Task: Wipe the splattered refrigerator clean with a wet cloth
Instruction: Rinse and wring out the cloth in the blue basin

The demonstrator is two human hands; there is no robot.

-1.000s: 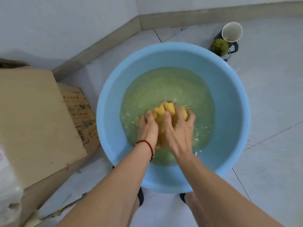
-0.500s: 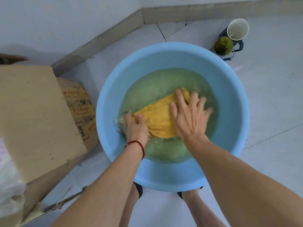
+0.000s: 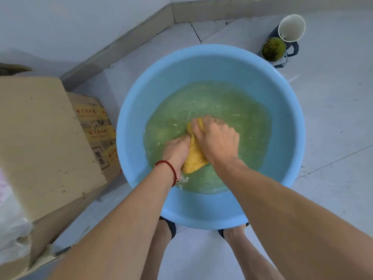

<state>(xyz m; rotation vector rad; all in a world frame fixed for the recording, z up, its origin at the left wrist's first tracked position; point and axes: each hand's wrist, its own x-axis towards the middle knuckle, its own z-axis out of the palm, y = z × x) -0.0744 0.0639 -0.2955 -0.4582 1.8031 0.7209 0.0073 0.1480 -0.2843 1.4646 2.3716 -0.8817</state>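
**Both hands squeeze the yellow cloth in the blue tub**

Your feet (image 3: 232, 233) stand on the floor (image 3: 333, 138), right at the near edge of the blue tub (image 3: 290, 126). Your two arms reach down into it.

Your left hand (image 3: 176, 150) has a red string (image 3: 169, 167) around the wrist. Its fingers are curled down into the yellow cloth (image 3: 194, 156) and grip it. Your right hand (image 3: 218, 140) is curled over the top of the cloth and grips it too. The two hands are close together, side by side, with the cloth bunched up between them.

The cloth sits in the middle of the tub, part in the water and part out. The water (image 3: 232, 110) looks green and has small ripples near your hands.

On your left, a big cardboard box (image 3: 40, 138) stands near the tub. A smaller box with yellow tape (image 3: 96, 126) sits just behind it, close to the tub's side.

Far off on the right, near the wall, a white cup (image 3: 291, 27) and a cup with green stuff inside (image 3: 273, 49) stand together on the floor.
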